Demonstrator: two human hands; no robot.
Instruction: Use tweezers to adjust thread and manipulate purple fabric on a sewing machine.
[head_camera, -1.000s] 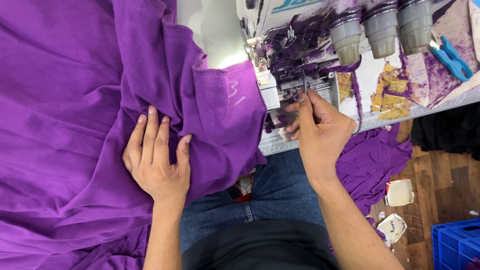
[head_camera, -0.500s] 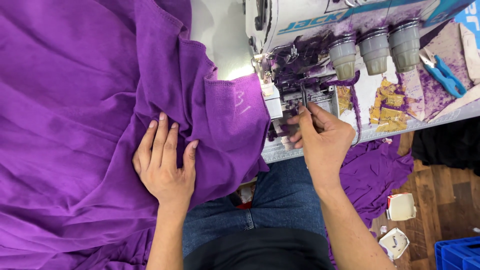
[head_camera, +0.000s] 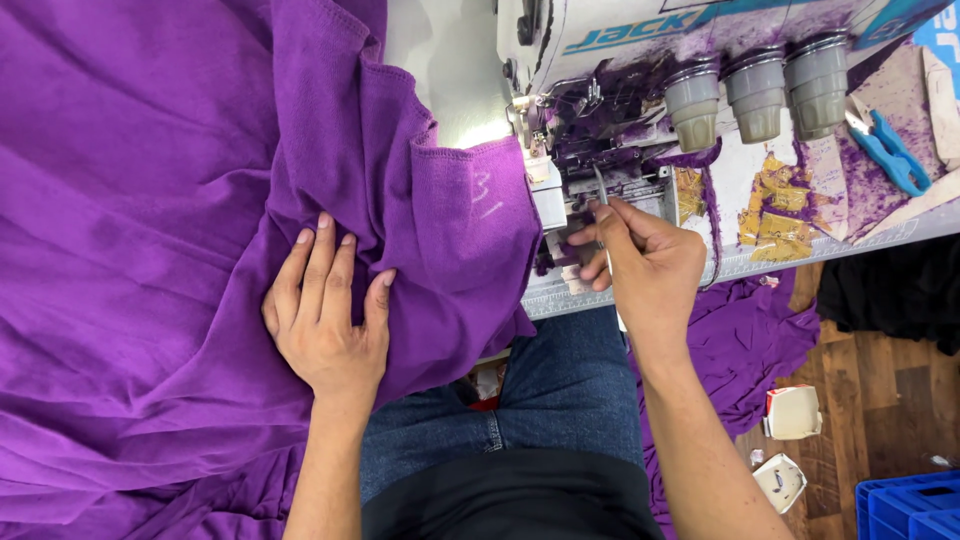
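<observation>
My left hand (head_camera: 325, 318) lies flat, fingers spread, on a big heap of purple fabric (head_camera: 150, 230) that covers the table's left side. My right hand (head_camera: 640, 268) grips thin metal tweezers (head_camera: 603, 215), their tip pointing up into the needle area of a white sewing machine (head_camera: 600, 150) dusted with purple lint. A folded edge of the fabric with a faint chalk mark (head_camera: 488, 200) sits just left of the machine's foot.
Three grey thread cups (head_camera: 755, 95) stand on the machine. Blue scissors (head_camera: 893, 150) lie at the table's right. More purple cloth (head_camera: 750, 345) hangs to the wooden floor, near small white cartons (head_camera: 793, 412) and a blue crate (head_camera: 910, 505). My jeans-clad legs (head_camera: 540, 400) sit below.
The camera view has shifted, so the machine and hands sit lower in frame. My right hand has lowered slightly from the needle area; the left hand stays flat on the fabric.
</observation>
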